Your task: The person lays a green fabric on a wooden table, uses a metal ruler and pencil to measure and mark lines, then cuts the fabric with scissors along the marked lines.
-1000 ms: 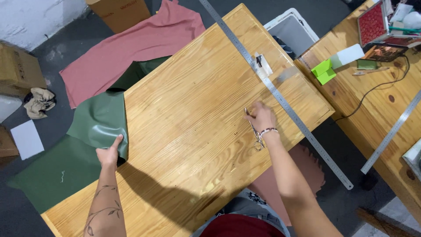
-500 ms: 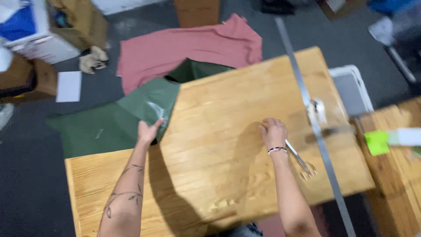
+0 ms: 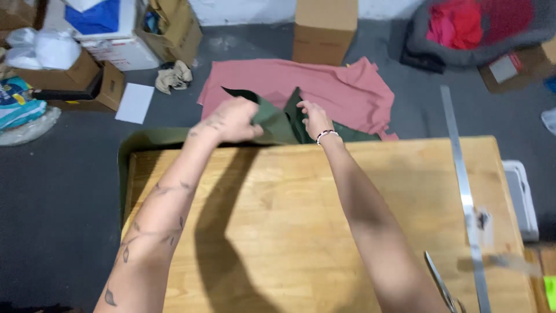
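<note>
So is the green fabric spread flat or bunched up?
Bunched: both the left hand and right hand lift the green fabric in folds past the table's far edge.

Both forearms are showing bare from elbow to wrist; no sleeves are reaching into view. The left forearm is carrying dark line tattoos: thin branching strokes running along its length, with small leaf-like or teardrop shapes near the elbow, and fainter marks continuing toward the back of the left hand [image 3: 231,120]. The right forearm is showing no markings. The right hand [image 3: 315,119] is wearing a thin beaded bracelet [image 3: 327,135] at the wrist, light beads mixed with darker ones. No rings or gloves are showing; nail detail is too blurred to tell.
</note>
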